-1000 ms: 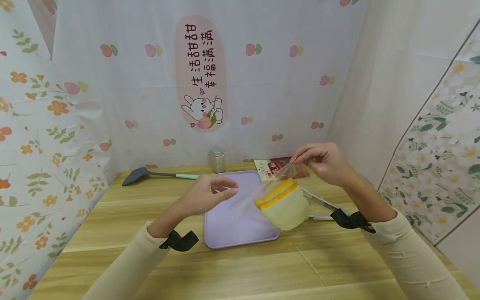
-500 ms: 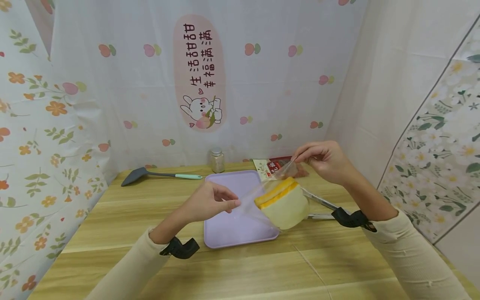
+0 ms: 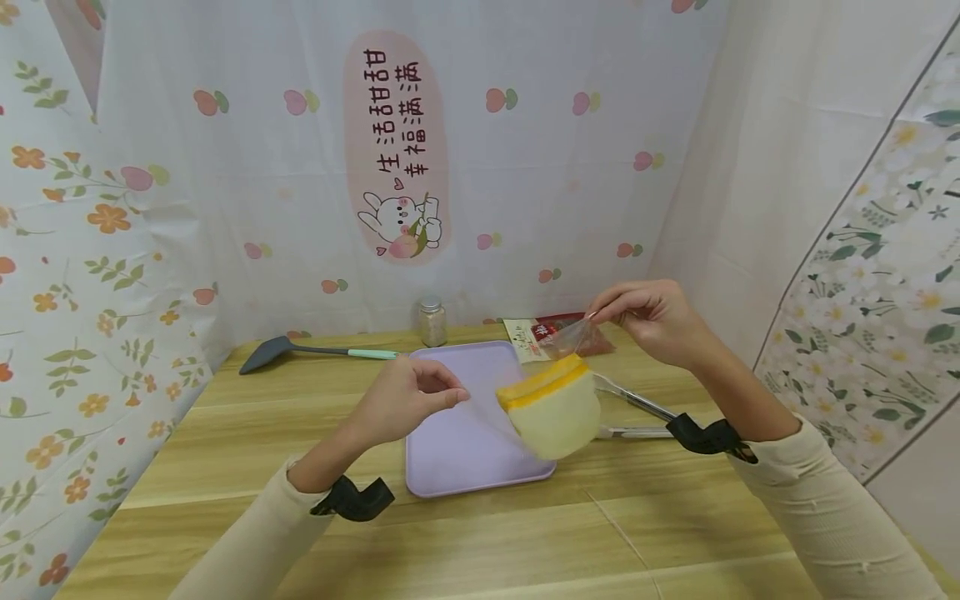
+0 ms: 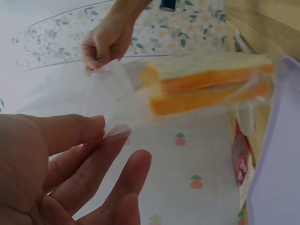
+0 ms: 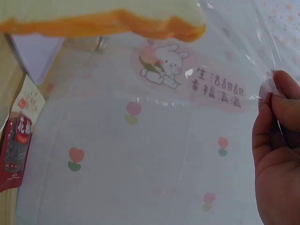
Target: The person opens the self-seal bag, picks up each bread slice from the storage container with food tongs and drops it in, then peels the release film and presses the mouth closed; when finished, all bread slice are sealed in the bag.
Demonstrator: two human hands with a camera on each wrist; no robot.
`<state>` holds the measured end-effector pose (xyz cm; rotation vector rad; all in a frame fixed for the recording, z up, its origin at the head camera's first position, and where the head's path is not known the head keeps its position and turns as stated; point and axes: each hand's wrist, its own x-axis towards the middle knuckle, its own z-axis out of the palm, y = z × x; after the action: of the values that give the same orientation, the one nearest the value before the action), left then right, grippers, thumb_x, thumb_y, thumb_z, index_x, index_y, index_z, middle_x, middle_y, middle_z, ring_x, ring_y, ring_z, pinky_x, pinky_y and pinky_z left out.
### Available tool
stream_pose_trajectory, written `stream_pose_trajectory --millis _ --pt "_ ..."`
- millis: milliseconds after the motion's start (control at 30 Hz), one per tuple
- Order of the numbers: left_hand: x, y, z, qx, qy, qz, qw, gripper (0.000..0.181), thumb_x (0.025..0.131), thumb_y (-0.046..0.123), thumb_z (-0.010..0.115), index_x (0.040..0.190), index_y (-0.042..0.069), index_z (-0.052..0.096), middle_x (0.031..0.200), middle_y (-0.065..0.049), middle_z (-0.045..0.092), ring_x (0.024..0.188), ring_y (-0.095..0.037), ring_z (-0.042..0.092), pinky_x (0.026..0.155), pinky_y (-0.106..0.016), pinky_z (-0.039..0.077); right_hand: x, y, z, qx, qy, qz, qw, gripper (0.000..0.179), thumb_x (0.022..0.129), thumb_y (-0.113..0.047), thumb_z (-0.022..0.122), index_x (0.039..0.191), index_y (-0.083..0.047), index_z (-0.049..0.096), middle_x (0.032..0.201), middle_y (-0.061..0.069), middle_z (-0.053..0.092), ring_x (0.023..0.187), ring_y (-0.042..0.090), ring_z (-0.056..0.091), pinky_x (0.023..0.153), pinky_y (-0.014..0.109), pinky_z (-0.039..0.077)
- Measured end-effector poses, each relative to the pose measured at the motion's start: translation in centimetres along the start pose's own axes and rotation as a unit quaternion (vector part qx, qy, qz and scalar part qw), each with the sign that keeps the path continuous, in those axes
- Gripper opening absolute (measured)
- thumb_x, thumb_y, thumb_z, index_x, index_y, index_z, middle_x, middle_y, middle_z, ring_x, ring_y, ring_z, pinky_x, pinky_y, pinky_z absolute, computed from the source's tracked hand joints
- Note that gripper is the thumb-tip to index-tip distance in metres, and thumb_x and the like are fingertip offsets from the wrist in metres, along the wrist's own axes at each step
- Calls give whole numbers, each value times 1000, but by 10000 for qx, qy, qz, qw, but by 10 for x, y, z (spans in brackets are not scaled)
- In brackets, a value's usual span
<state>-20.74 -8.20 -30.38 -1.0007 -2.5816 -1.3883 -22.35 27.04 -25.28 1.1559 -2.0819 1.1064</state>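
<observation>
Bread slices (image 3: 553, 412) with orange crusts hang inside a clear plastic bag (image 4: 110, 89) above the table. With thumb and forefinger, my left hand (image 3: 411, 402) pinches one edge of the bag, while its other fingers are loosely bent in the left wrist view. My right hand (image 3: 651, 321) is higher, on the other side of the bread, pinching another part of the bag's edge. The film stretches between both hands. Below and left of the bread lies a lilac tray (image 3: 450, 467), partly hidden behind the left hand and the bread.
A dark spatula (image 3: 315, 347) with a mint handle lies at the back left. Behind the tray stands a small glass jar (image 3: 432, 322). A red and cream food packet (image 3: 528, 340) rests at the back right. Metal tongs (image 3: 641, 402) lie right of the tray.
My left hand came to the bag's edge, pinched it and drew it slightly left. The bread swung a little left. The right hand kept its grip and hardly moved.
</observation>
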Motion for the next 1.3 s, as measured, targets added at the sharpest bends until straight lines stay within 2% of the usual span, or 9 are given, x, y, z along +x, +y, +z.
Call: stream_pose_trajectory --millis 100,267,433,533,667,800,933,1100,1300 --pt "0 4 -8 -74 388 63 9992 8 88 17 77 88 9 77 81 1 73 77 -12 70 70 -32 54 1 0 -1 14 -15 -30 10000 44 84 30 50 79 -3 79 87 3 73 85 8 67 55 17 43" --pt "1 11 -19 -589 827 258 9945 9 88 13 77 89 4 75 83 -5 75 76 -15 71 74 -29 55 1 0 -1 100 -31 -77 9999 44 83 30 49 80 -2 79 88 4 74 87 8 68 70 17 52" --pt "0 15 -25 -773 1200 570 9881 8 88 9 76 91 2 74 83 -9 75 72 -14 71 67 -28 56 3 -2 0 156 -48 39 9999 43 84 29 48 82 -1 78 91 1 74 90 8 68 71 15 51" --pt "0 18 -27 -714 1393 825 9842 8 89 6 74 93 0 74 83 -10 75 70 -13 71 63 -28 57 3 -4 3 377 -41 256 9990 33 85 26 52 85 3 76 94 3 73 91 10 67 64 15 49" --pt "-1 20 -28 -430 1550 1088 9810 9 89 5 74 95 -1 74 81 -9 75 70 -11 71 64 -25 56 3 -5 11 379 99 641 9972 15 82 16 70 83 2 75 92 5 71 81 12 65 56 18 46" --pt "-3 19 -31 136 1788 1494 9724 8 87 0 74 94 -2 74 79 -6 75 69 -14 71 59 -19 50 3 -1 21 221 170 867 9958 13 78 11 78 80 -1 74 88 8 70 74 13 65 60 19 51" --pt "-4 19 -32 428 1834 1787 9657 9 85 -5 74 95 -3 74 81 -8 75 68 -20 72 59 -16 50 1 3 23 275 141 823 9961 16 79 16 74 80 0 73 87 12 70 77 13 65 67 19 53" --pt "1 16 -29 146 1750 1874 9665 15 86 -4 74 100 -3 68 81 -11 75 66 -19 72 58 -18 51 -3 7 19 250 47 862 9960 18 78 17 74 82 0 71 87 13 68 74 13 62 64 19 52" --pt "9 16 -23 -22 1763 2007 9637 15 88 -6 71 98 -1 61 81 -7 75 66 -18 70 55 -21 47 -4 8 9 194 -832 1288 9880 22 82 12 73 100 1 66 92 13 64 74 17 61 62 23 52"
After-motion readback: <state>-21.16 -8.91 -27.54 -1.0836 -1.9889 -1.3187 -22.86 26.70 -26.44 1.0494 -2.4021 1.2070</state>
